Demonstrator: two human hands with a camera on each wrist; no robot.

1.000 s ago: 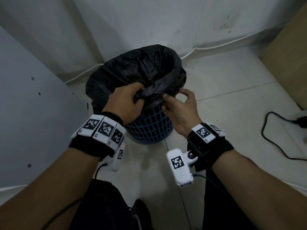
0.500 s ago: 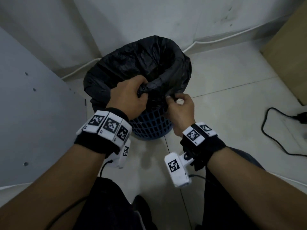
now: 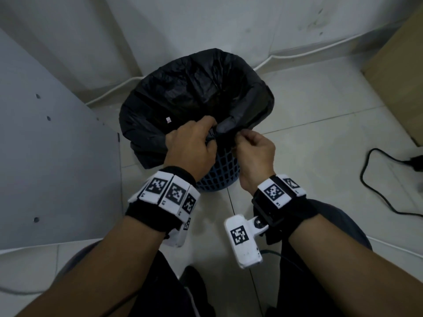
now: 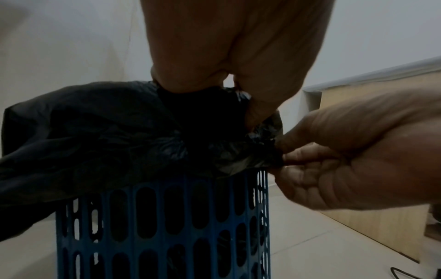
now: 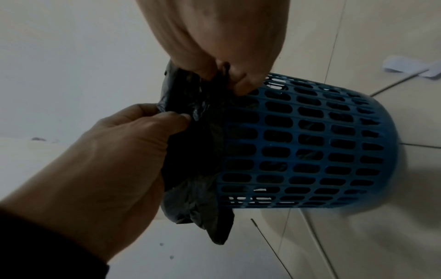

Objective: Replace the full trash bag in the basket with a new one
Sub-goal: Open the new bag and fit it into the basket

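A black trash bag [image 3: 194,92] lines a blue slotted basket [image 3: 219,175] standing on the tiled floor, its rim folded over the basket's top. At the near edge my left hand [image 3: 194,143] grips a bunched part of the bag's rim. Right beside it my right hand [image 3: 249,143] pinches the same rim between thumb and fingers. In the left wrist view the left hand [image 4: 226,79] clutches the bag [image 4: 119,132] above the basket [image 4: 167,217], with the right hand [image 4: 334,160] pinching next to it. The right wrist view shows the right hand [image 5: 226,75] and left hand [image 5: 119,151] on the bag [image 5: 198,151] at the basket [image 5: 310,141].
A grey panel [image 3: 45,156] stands close on the left of the basket. A brown box [image 3: 400,76] sits at the right. A black cable [image 3: 377,191] lies on the floor at the right, and a white cable [image 3: 297,54] runs along the wall's foot.
My hands have drawn closer together at the near rim. The right hand's fingers have curled in from a looser hold to a tight pinch, and the bag's edge is more bunched between the hands.
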